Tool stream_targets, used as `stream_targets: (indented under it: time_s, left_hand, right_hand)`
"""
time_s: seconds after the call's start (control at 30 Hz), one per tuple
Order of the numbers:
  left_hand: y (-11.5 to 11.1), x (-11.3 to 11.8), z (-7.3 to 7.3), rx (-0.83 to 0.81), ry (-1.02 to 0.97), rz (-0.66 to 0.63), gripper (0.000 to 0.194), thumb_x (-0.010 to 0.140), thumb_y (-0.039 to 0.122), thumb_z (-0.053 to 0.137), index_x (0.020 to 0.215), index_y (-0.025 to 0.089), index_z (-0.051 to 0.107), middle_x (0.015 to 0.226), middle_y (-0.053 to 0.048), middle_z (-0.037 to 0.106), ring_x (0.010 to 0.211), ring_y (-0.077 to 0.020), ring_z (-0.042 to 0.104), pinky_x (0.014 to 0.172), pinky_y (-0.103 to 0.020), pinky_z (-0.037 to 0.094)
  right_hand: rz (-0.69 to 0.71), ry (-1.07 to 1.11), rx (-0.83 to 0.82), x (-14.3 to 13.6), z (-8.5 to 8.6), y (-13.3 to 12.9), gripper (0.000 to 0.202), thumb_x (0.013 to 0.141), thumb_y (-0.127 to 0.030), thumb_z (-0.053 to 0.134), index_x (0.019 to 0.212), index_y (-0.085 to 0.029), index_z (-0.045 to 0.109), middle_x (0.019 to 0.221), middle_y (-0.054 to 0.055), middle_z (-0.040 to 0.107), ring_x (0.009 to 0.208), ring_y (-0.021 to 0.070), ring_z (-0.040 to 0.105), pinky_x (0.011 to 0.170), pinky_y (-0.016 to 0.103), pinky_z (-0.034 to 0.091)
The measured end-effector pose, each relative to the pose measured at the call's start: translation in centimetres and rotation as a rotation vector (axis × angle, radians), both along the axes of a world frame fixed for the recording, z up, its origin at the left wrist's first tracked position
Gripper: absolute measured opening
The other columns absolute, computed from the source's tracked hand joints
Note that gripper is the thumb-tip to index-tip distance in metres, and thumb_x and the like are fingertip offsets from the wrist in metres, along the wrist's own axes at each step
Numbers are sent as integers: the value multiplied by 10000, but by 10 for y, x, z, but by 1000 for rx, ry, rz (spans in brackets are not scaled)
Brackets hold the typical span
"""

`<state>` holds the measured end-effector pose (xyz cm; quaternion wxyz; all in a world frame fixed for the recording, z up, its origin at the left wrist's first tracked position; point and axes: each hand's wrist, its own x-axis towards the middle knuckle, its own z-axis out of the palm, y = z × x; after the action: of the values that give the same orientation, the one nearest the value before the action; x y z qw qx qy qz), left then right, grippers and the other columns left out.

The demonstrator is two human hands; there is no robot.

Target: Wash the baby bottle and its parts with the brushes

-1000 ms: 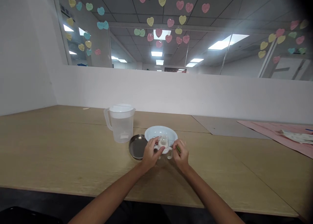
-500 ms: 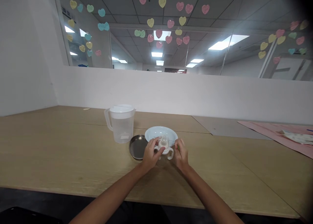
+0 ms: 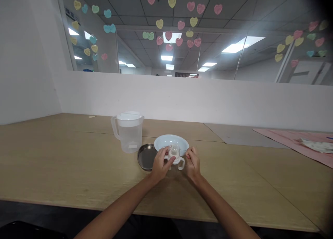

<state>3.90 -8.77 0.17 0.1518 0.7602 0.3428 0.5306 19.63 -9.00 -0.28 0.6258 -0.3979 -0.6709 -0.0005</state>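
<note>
My left hand (image 3: 160, 164) is closed around a baby bottle (image 3: 174, 158) with a clear dome cap and two white side handles. The bottle is held over the table, in front of a white bowl (image 3: 166, 139). To its right, my right hand (image 3: 193, 162) is closed in a pinch, apart from the bottle. A faint thin line shows between its fingertips and the cap, too fine to name. Left of the bowl, a dark round metal tray (image 3: 145, 157) lies partly behind my left hand.
A translucent lidded pitcher (image 3: 130, 136) stands behind the tray, its handle to the left. Farther right are a grey mat (image 3: 241, 136) and a pink cloth (image 3: 283, 139) with a white packet (image 3: 317, 146) on it. A white wall with a window rises behind the wooden table (image 3: 78, 173).
Almost nothing differs. My right hand has shifted very slightly; the bottle stays in my left hand at the same place.
</note>
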Motion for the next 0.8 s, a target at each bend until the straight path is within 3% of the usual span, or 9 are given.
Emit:
stream_targets:
  time_s: [0.8]
  left_hand:
    - [1, 0, -1, 1, -2, -9, 371, 812, 362, 453, 1126, 164, 448, 927, -59, 537, 860, -168, 496, 773, -296, 393]
  right_hand:
    - [5, -21, 3, -1, 0, -1, 243, 795, -250, 332, 566, -180, 290, 688, 6, 344, 670, 146, 360, 605, 290, 286]
